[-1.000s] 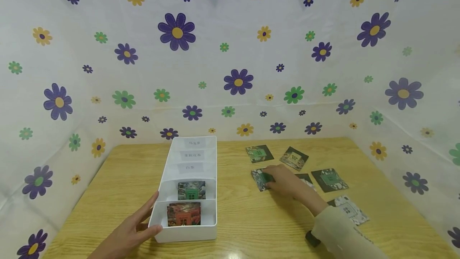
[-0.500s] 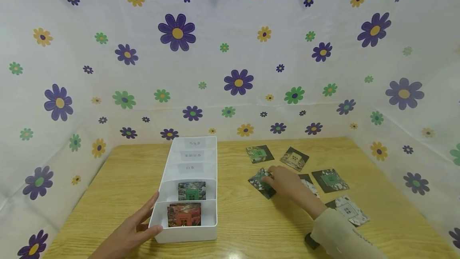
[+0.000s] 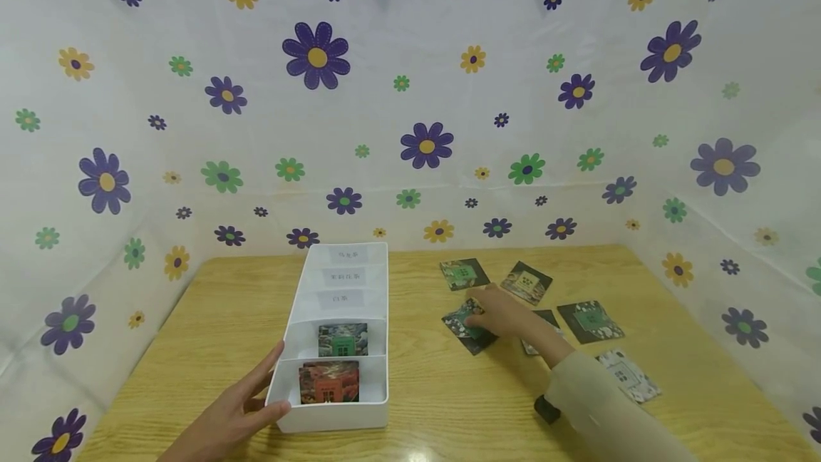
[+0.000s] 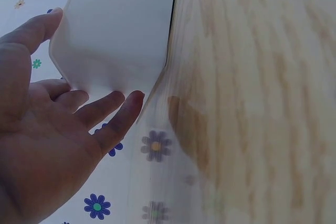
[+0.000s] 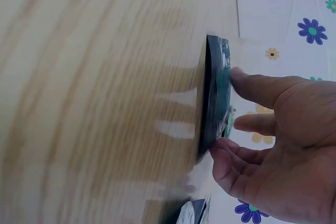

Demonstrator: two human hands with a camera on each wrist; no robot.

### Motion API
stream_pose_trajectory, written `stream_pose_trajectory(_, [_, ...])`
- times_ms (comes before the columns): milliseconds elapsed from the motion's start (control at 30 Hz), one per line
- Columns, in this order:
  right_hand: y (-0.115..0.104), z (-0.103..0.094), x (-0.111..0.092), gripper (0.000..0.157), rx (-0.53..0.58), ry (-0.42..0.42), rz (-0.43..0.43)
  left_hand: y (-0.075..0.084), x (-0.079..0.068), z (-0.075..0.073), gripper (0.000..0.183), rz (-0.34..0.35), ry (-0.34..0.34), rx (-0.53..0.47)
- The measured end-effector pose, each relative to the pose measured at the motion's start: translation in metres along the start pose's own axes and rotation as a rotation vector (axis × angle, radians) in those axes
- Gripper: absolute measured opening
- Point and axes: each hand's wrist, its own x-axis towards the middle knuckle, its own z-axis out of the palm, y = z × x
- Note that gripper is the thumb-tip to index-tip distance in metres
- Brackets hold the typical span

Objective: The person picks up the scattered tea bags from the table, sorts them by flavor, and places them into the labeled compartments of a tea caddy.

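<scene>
My left hand [image 3: 234, 405] rests against the near left corner of a white divided box [image 3: 333, 418]. Its fingertips touch the outer wall, also in the left wrist view, and the thumb lies at the front rim. In the box, green tea sachets [image 3: 343, 340] stand in the second compartment from the front and red tea sachets [image 3: 329, 381] in the front one. My right hand [image 3: 507, 312] pinches a dark sachet with a green label [image 5: 220, 85] between thumb and fingers, low at the table. In the head view the hand covers part of it.
Several sachets lie around the right hand: a green-labelled one [image 3: 464, 274], a yellow-labelled one [image 3: 526, 282], another green-labelled one [image 3: 590, 321], a white-patterned one [image 3: 628, 375] and one partly under the wrist [image 3: 531, 346]. Paper labels [image 3: 342, 276] mark the back compartments. A flowered cloth [image 3: 359, 105] surrounds the table.
The right hand has turned the dark sachet on the table and shifted its fingers toward the sachet's far edge. The left hand and the box stay put.
</scene>
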Motion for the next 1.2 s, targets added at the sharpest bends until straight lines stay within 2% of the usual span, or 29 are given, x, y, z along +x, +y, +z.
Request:
stream_pose_trajectory(133, [-0.003, 0.002, 0.004, 0.048, 0.011, -0.014, 0.011, -0.001, 0.000, 0.000, 0.076, -0.004, 0.007, 0.009])
stream_pose_trajectory(300, [0.001, 0.004, 0.008, 0.045, 0.084, 0.005, 0.063, 0.001, 0.001, 0.001, 0.075, -0.032, 0.033, 0.047])
stream_pose_trajectory(400, [0.007, 0.006, 0.009, 0.035, 0.159, 0.026, 0.092, 0.001, 0.000, 0.002, 0.075, -0.029, 0.034, 0.044])
stream_pose_trajectory(500, [0.014, 0.006, 0.008, 0.023, 0.288, 0.041, 0.119, 0.000, 0.000, 0.001, 0.075, -0.023, 0.040, 0.035])
stream_pose_trajectory(600, [0.019, 0.004, 0.006, 0.016, 0.400, 0.041, 0.110, -0.002, 0.001, 0.001, 0.075, -0.017, 0.052, 0.039])
stream_pose_trajectory(767, [0.021, -0.004, 0.001, 0.017, 0.509, 0.040, 0.087, -0.003, 0.001, 0.001, 0.076, -0.023, 0.060, 0.040])
stream_pose_trajectory(933, [0.017, -0.012, -0.001, 0.025, 0.610, 0.058, 0.076, -0.003, 0.002, 0.000, 0.075, -0.021, 0.041, 0.034])
stream_pose_trajectory(1200, [0.004, -0.025, 0.007, 0.030, 0.757, 0.110, 0.020, -0.002, 0.002, 0.001, 0.074, -0.029, 0.032, 0.023])
